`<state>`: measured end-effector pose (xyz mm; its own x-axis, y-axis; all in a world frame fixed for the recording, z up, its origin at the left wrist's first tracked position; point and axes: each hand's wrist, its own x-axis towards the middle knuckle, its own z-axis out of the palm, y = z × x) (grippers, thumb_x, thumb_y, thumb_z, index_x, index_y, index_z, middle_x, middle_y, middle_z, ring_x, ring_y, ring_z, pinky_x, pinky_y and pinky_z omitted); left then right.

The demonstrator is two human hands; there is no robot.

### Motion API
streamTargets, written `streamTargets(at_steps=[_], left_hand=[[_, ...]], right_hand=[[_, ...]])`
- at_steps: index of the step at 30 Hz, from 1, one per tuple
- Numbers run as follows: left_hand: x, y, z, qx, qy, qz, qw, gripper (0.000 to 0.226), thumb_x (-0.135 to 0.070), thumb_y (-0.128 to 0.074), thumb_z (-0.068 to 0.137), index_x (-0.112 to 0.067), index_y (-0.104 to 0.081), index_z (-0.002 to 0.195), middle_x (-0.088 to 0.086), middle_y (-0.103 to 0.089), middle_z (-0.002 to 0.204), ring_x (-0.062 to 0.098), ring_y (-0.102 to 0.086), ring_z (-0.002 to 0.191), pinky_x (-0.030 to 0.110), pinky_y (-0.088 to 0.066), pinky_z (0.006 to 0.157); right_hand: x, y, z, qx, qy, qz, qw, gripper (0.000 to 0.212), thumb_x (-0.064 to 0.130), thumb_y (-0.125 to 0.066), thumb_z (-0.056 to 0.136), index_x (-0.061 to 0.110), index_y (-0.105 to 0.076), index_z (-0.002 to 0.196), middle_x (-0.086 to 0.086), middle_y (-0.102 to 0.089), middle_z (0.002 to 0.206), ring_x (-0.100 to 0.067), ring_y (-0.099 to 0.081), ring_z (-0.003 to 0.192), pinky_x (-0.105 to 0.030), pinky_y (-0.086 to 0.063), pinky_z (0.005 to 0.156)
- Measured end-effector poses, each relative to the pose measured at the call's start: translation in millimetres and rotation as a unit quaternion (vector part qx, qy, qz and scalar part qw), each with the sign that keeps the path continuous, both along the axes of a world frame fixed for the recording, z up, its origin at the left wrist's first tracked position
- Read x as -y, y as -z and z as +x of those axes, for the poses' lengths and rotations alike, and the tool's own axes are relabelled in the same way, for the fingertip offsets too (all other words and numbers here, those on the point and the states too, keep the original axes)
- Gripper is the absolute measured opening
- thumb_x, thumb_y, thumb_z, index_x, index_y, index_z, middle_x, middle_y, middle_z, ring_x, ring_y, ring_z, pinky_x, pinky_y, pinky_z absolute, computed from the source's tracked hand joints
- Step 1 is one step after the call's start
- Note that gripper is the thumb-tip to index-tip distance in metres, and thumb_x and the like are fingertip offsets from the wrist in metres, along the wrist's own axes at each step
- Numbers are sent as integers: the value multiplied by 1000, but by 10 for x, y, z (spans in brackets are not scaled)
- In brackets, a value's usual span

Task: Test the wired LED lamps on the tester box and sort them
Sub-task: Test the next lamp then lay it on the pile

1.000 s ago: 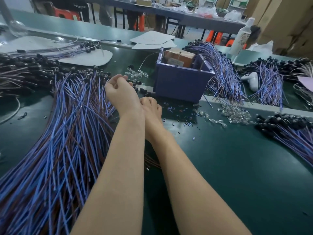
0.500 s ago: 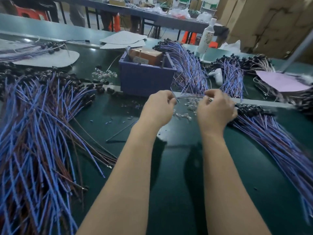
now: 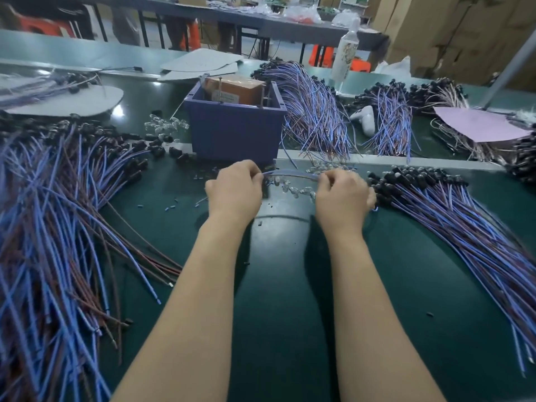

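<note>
A blue tester box (image 3: 236,132) with a brown block inside stands at the middle of the green table. Just in front of it, my left hand (image 3: 235,192) and my right hand (image 3: 343,198) each pinch one end of a wired LED lamp (image 3: 291,174), whose blue wires span the gap between them. A big heap of wired lamps (image 3: 58,213) with blue and brown leads lies at the left. Another fan of lamps (image 3: 464,216) lies at the right, beside my right hand.
Clear loose LED caps (image 3: 298,191) lie scattered between my hands and left of the box (image 3: 165,126). More lamp bundles (image 3: 316,111) lie behind the box. A white bottle (image 3: 346,53), a pink sheet (image 3: 481,127) and white card pieces (image 3: 200,65) are farther back.
A second ago both hands were at the left heap. They moved to the middle in front of the box, holding one lamp's wires stretched between them; the view panned right.
</note>
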<state>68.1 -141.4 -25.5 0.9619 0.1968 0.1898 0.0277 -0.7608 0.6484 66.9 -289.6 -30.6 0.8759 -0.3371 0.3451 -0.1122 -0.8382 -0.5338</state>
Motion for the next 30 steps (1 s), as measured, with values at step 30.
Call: streamTargets(at_steps=[30], left_hand=[[-274, 83, -62, 74, -154, -145, 975, 39, -5, -43, 90, -15, -59, 124, 3, -62, 122, 25, -52, 118, 41, -35, 107]], right_hand=[[-171, 58, -1, 83, -49, 171, 981, 22, 14, -47, 96, 6, -67, 102, -10, -68, 99, -25, -57, 93, -24, -33, 75]])
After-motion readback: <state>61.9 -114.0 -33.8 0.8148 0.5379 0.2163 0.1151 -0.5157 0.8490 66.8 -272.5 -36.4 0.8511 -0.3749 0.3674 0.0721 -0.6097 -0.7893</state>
